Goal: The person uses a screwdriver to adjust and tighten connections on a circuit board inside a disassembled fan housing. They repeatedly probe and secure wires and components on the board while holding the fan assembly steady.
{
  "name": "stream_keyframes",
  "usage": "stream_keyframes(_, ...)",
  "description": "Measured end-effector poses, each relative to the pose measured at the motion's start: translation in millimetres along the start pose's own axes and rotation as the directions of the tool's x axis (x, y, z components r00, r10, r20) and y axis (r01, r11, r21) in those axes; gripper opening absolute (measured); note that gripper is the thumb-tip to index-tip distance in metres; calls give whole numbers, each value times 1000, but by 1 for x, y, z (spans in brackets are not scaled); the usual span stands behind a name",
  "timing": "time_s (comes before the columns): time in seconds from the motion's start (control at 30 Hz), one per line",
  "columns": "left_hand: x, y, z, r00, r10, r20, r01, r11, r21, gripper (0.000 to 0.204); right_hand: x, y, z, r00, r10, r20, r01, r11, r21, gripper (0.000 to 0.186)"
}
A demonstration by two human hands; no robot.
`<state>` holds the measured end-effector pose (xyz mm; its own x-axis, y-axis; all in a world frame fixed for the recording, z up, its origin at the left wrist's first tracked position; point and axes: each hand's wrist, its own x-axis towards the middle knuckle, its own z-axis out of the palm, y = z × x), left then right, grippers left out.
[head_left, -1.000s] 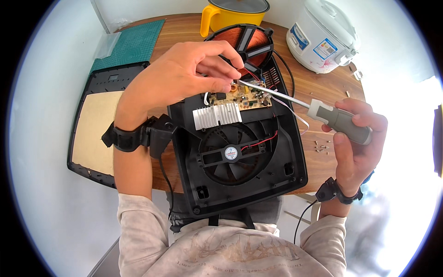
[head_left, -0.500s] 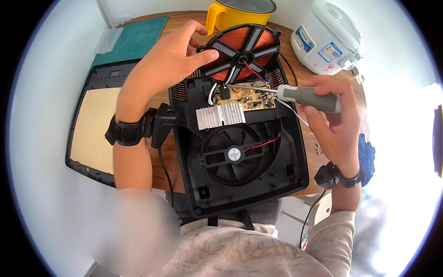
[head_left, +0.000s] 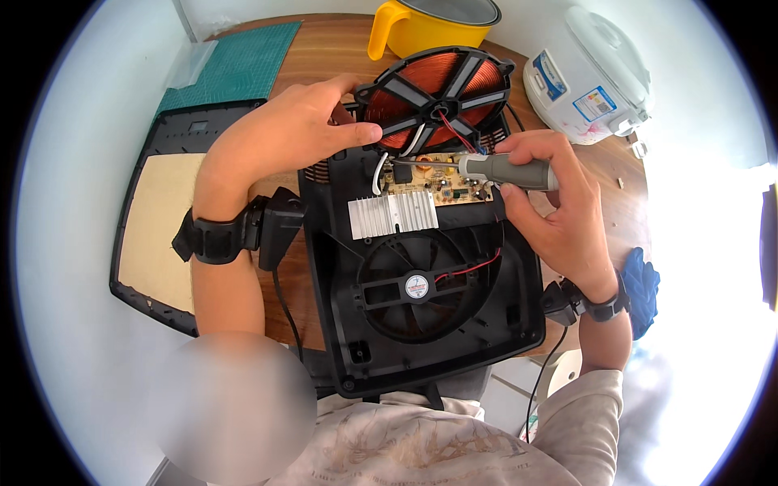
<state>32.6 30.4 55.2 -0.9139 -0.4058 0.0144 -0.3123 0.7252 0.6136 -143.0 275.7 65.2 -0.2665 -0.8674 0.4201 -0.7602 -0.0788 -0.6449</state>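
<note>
Probably working a screw on circuit board [head_left: 446,183], upper centre of frame, gripping screwdriver [head_left: 509,171] snugly in right hand [head_left: 561,212], touching left rim of copper coil [head_left: 429,73] with half-curled left hand [head_left: 284,125] (can't tell if pinched), so next likely need to keep both steady.

A brown wood-grain worktop [head_left: 326,50] spreads beneath and beyond the left hand [head_left: 300,117] and right hand [head_left: 559,215], paling on the right hand's side. A plain white wall [head_left: 89,162] rises left of the left hand, meeting the back wall [head_left: 531,24], beyond both hands, at an upright corner. Harsh white light [head_left: 713,283], its source indistinct, washes out the area right of the right hand. Nearer the body than that hand, a pale, dark-lined surface [head_left: 506,382] shows below the worktop's edge.
</note>
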Motion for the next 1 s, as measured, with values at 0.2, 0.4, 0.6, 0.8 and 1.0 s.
stream_keyframes(0.2,1,-5,1,999,-35,12,35,999,29,57,2,3,4,1000,-14,21,14,1000,7,29)
stream_keyframes(0.4,1,-3,0,999,-31,22,30,999,10,60,3,6,6,999,-42,31,42,999,0,29)
stream_keyframes(0.6,-1,1,-2,997,-57,49,57,998,-3,60,3,6,8,998,-55,23,55,998,-15,28)
stream_keyframes(0.8,0,-5,0,998,-46,30,45,999,31,59,3,5,9,998,-56,29,56,998,-12,28)
stream_keyframes(1.0,1,-5,0,997,-57,41,56,998,40,59,3,4,8,997,-50,50,53,998,-42,28)
